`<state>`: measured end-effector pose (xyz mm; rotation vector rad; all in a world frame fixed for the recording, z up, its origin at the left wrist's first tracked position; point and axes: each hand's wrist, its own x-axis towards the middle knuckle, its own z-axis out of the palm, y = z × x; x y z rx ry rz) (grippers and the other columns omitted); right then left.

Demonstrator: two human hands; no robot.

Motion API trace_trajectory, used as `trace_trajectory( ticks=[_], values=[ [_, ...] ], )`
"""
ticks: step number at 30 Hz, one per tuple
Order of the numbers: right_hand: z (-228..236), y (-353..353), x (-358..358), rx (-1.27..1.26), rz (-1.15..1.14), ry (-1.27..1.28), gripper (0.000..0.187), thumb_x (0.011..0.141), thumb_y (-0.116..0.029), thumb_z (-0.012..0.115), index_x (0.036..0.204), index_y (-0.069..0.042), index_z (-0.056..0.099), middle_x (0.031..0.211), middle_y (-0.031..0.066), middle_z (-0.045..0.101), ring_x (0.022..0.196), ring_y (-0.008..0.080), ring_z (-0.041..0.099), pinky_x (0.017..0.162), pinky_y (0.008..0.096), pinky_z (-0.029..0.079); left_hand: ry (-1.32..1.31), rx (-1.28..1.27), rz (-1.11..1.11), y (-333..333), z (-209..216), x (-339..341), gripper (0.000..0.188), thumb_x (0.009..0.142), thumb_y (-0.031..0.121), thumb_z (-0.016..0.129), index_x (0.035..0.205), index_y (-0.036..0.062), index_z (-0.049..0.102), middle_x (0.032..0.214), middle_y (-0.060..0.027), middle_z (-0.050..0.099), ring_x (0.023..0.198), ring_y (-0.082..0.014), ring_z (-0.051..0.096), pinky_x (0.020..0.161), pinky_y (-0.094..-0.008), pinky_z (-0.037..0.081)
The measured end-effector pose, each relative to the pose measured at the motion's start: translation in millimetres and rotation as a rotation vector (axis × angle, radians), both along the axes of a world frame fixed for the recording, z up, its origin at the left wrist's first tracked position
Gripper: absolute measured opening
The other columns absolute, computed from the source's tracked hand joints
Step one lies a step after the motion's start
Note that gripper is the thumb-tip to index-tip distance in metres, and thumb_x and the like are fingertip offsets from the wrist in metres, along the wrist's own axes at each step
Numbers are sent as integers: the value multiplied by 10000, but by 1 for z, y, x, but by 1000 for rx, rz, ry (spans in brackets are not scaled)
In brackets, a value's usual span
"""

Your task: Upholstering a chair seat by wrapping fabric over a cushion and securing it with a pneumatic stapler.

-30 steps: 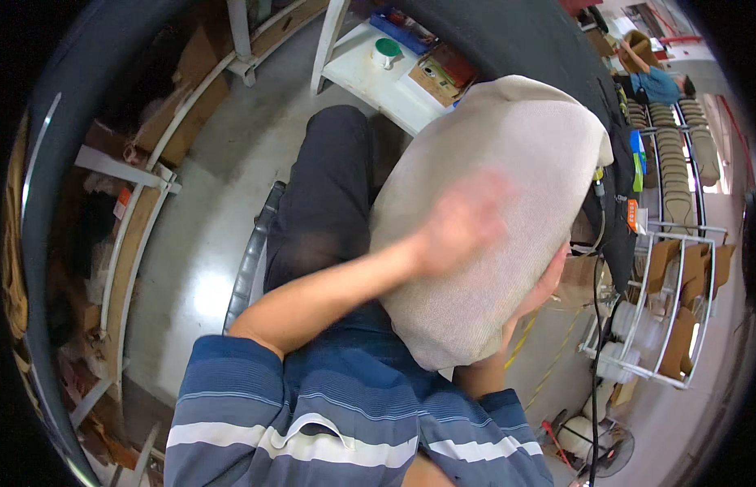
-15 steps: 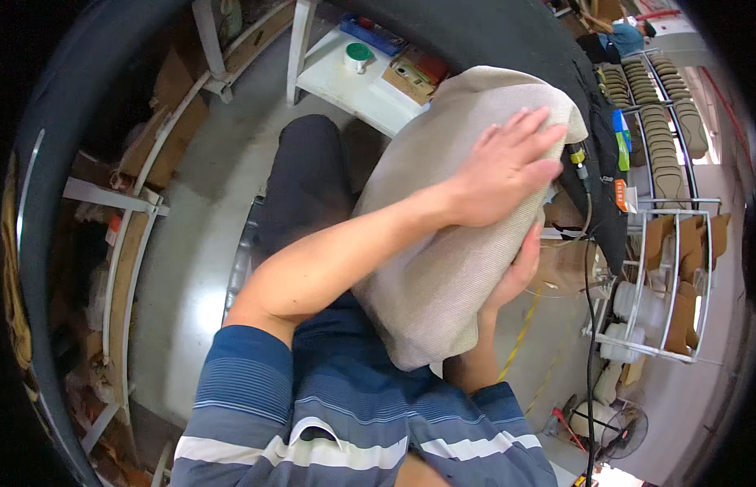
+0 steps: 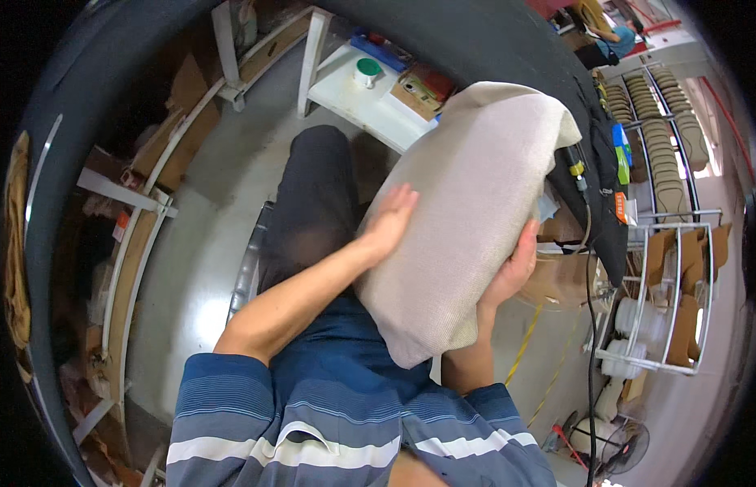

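Note:
A large beige cushion (image 3: 459, 219), covered in woven fabric, leans up from my lap, its far end rising toward a dark padded surface. My left hand (image 3: 392, 221) rests on its left side, fingers stretched out and lying against the cloth. On the opposite side, my right hand (image 3: 514, 266) grips the right edge, with part of its fingers hidden by the cushion. The fabric's far right corner stands up in a loose fold. Bunched cloth shows at the near end by my shirt.
Ahead stands a white table (image 3: 345, 93) with a green-lidded cup (image 3: 367, 73) and a box of small items. A hose with a yellow fitting (image 3: 576, 169) hangs right of the cushion. Racks of beige pads (image 3: 658, 150) and a fan (image 3: 626, 446) are farther right. Another person (image 3: 615, 42) works far off.
My left hand has moved from the cushion's far right part back to its left side. My right hand keeps its place on the right edge.

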<state>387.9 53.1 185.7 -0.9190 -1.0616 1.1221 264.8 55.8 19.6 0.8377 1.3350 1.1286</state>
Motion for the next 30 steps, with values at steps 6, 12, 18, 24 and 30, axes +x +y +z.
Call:
trace_trajectory(
  ticks=[6, 12, 18, 24, 30],
  values=[
    [-2, -3, 9, -96, 65, 87, 496, 1095, -353, 435, 1390, 28, 550, 1331, 158, 626, 1171, 209, 615, 1021, 350, 464, 425, 799, -33, -54, 170, 5, 685, 1077, 458, 399, 1616, 48, 297, 1687, -206, 231, 1583, -343, 169, 1270, -455, 141],
    [12, -7, 4, -131, 52, 140, 553, 1100, -388, 352, 1408, 31, 542, 1370, 180, 614, 1192, 250, 627, 1038, 360, 474, 217, 782, -166, 4, 104, -10, 679, 1089, 495, 356, 1616, 70, 298, 1694, -194, 216, 1579, -326, 184, 1265, -444, 176],
    [2, -3, -18, 51, -53, -257, 424, 1095, -283, 423, 1279, 51, 607, 1308, 175, 647, 1160, 229, 623, 1030, 327, 452, -206, 0, 51, 45, -90, -35, 659, 1126, 494, 251, 1617, 56, 291, 1674, -118, 283, 1534, -256, 273, 1261, -400, 219],
    [9, -6, -74, 153, -25, -72, 281, 1026, -179, 630, 910, 64, 714, 1333, 148, 561, 1268, 197, 459, 1080, 352, 347, -900, 30, -218, 35, -19, -45, 619, 1123, 479, 319, 1576, 62, 386, 1533, -118, 505, 1370, -237, 522, 1146, -396, 425],
    [-9, 7, -82, 267, -77, -81, 280, 1012, -190, 663, 905, 65, 704, 1287, 123, 543, 1148, 223, 460, 1007, 340, 368, -657, 62, -234, 53, 160, -69, 526, 1128, 439, 345, 1450, 65, 526, 1332, -127, 627, 1150, -222, 638, 986, -340, 545]
  ],
)
